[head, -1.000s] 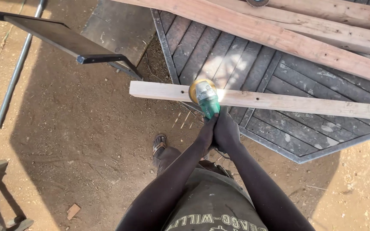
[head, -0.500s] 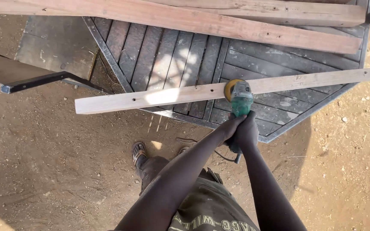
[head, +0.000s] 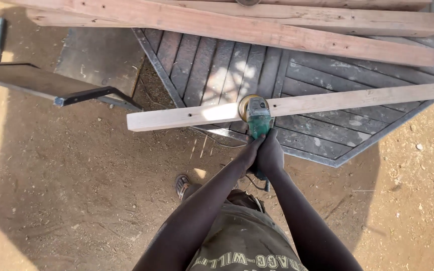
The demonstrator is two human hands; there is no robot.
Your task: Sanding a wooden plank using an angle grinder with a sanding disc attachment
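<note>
The angle grinder (head: 257,120) has a green body and a tan, yellowish disc. The wooden batten (head: 302,106) is pale cream. The slatted panel (head: 327,135) is weathered grey with diagonal boards in a chevron pattern and a dark frame. The 2 long planks (head: 277,30) are reddish-brown. The ground (head: 76,175) is sandy brown.

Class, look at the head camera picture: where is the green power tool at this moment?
The green power tool sits near the picture's centre, its disc on the pale wooden plank lying across the grey slatted panel, gripped by the left hand and right hand.
</note>
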